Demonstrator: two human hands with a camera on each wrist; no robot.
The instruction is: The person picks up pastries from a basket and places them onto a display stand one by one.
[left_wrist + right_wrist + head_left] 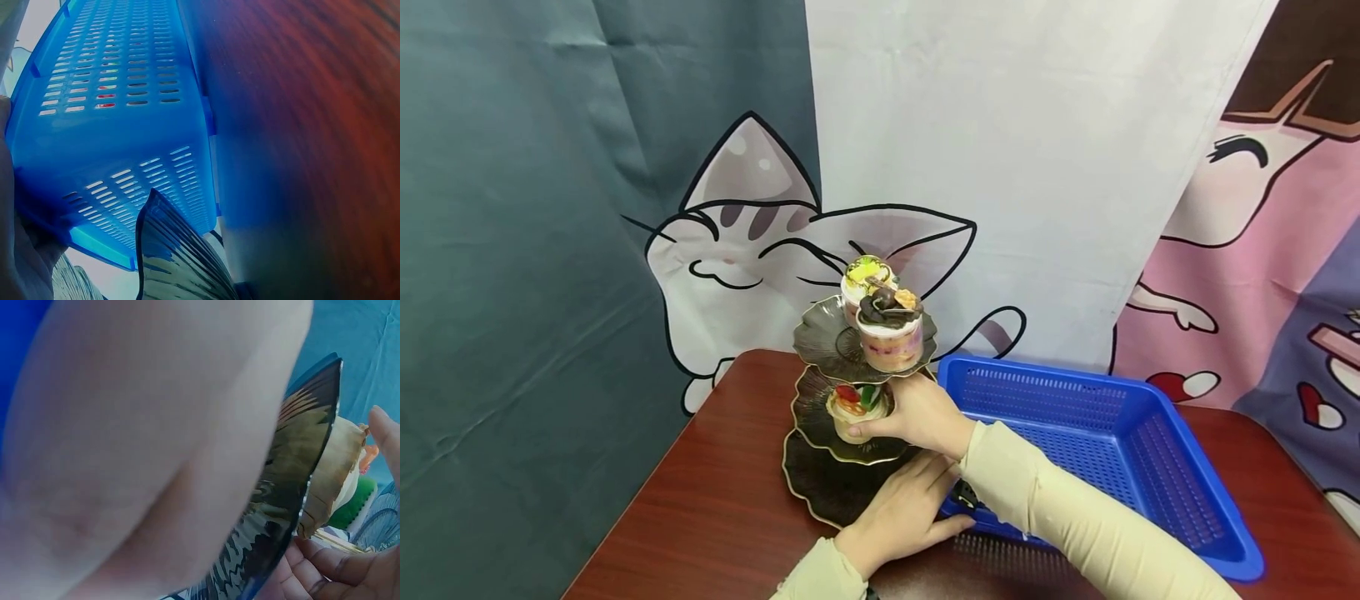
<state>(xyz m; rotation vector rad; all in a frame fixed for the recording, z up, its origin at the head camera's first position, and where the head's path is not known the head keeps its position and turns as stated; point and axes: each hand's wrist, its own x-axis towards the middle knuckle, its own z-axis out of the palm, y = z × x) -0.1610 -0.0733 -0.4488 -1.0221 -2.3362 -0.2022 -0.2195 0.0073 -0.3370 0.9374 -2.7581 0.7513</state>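
Note:
A three-tiered dark glass stand (pixel 823 337) with gold scalloped rims stands on the table. On its middle tier, my right hand (pixel 925 417) holds a small fruit tart (pixel 847 427) between thumb and fingers. The tart (pixel 331 469) has a pale crust with red, orange and green toppings; in the right wrist view its base is close to the glass plate (pixel 281 481). My left hand (pixel 902 512) grips the near left corner of a blue plastic basket (pixel 1213 475), beside the lowest tier. The basket's slotted side (pixel 112 144) fills much of the left wrist view.
Two dessert cups stand on the top tier: a chocolate-topped one (pixel 891 342) and, behind it, one with yellow-green topping (pixel 867 273). The reddish-brown wooden table (pixel 700 500) extends left of the stand. A printed cartoon curtain (pixel 1037 167) hangs behind.

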